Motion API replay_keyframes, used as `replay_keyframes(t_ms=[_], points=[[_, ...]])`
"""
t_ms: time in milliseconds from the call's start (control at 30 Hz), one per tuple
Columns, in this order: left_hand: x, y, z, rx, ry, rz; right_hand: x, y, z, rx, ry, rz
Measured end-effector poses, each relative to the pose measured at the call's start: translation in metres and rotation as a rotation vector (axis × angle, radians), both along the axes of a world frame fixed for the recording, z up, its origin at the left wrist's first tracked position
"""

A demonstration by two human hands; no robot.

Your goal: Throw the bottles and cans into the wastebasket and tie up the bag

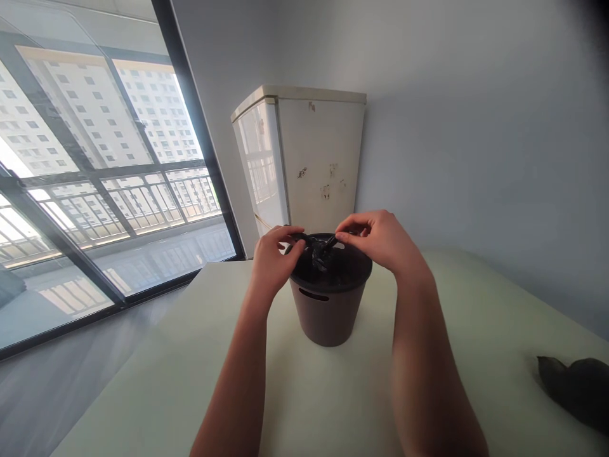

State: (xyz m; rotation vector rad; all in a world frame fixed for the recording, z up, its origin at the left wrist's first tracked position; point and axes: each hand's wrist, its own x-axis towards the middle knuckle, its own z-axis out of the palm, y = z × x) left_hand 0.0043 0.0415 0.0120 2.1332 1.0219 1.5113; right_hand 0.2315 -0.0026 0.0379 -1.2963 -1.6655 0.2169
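A brown trash can [328,317] with a dark rim and a slot handle stands upright on the pale green table. Inside its mouth is a black plastic bag [321,259], bunched and twisted near the top. At the left of the rim, my left hand [276,257] pinches one end of the bag between thumb and fingers. My right hand [373,238] grips another end from the right, just above the rim. Most of the bag lower in the can is hidden.
On the table [157,374], a dark, crumpled item [578,387] lies at the right edge. A worn white refrigerator [318,158] stands behind the table against the grey wall. Sliding glass doors [109,158] with a balcony beyond are at the left.
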Motion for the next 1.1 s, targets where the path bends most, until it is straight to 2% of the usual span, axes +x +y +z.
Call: replay_keyframes(t_ms=[133,267,400,567,733,1100], points=[[0.007,-0.011,0.004,0.027,0.024,-0.140,-0.031,-0.006,0.008,0.044,0.076,0.076],[0.012,-0.013,0.003,0.011,-0.032,-0.100,-0.048,-0.008,0.009,0.009,0.087,0.184],[0.012,-0.010,0.002,0.017,-0.120,-0.097,-0.044,-0.008,0.008,-0.005,0.105,0.234],[0.012,-0.012,0.003,0.032,-0.179,-0.118,-0.035,-0.003,0.003,-0.073,0.028,0.059],[0.013,-0.018,0.006,0.004,-0.233,-0.119,-0.037,0.006,-0.004,-0.280,-0.124,0.219],[0.013,-0.018,0.009,0.009,-0.277,-0.143,-0.041,0.004,-0.002,-0.269,-0.106,0.196]])
